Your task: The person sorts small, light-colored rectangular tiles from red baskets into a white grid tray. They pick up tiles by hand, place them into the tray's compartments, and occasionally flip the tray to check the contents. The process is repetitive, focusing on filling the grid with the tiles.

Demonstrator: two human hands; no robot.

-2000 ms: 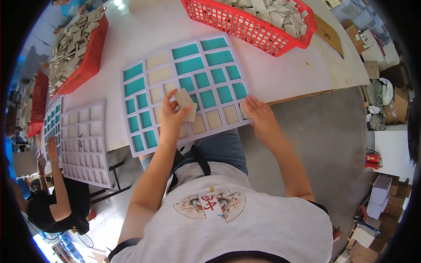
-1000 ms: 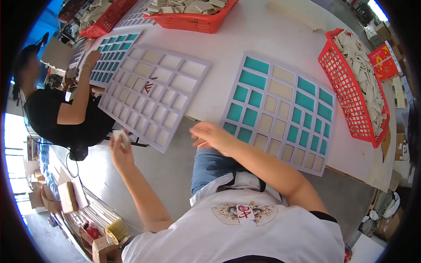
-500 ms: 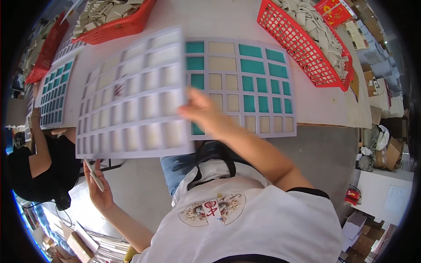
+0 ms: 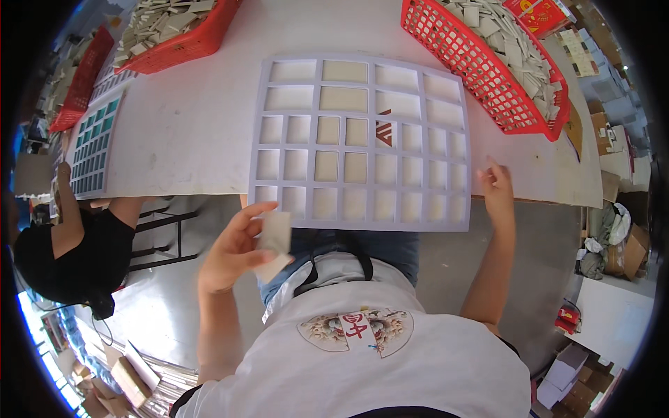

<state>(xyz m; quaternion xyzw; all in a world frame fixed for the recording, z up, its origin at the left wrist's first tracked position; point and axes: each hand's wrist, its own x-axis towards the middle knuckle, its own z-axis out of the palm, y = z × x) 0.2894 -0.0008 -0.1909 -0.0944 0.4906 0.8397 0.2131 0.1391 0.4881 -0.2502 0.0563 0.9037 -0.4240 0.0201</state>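
Observation:
A white grid frame (image 4: pixel 371 174) with rectangular cells lies flat on the table in front of me. Some cells in its middle columns look beige, the others whiter, and a dark red striped mark shows in one. Below its near left corner, my left hand (image 4: pixel 233 251) pinches flat beige tiles (image 4: pixel 276 233) between thumb and fingers. At least two pieces seem to show; the exact number is unclear. Just past the frame's right edge, my right hand (image 4: pixel 497 184) holds nothing. Its index finger is stretched out and the other fingers are partly bent.
Red plastic baskets full of beige tiles stand at the back right (image 4: pixel 488 76) and back left (image 4: pixel 202 42). Farther left are another red basket (image 4: pixel 87 80) and a grid frame with teal cells (image 4: pixel 97 139), beside a co-worker in black (image 4: pixel 77 258). The white table (image 4: pixel 188 139) ends near my waist.
The tilted grid frame my right hand held at left now lies flat before me, where teal cells showed. My right hand has let go and moved right. My left hand has risen rightward with the tiles.

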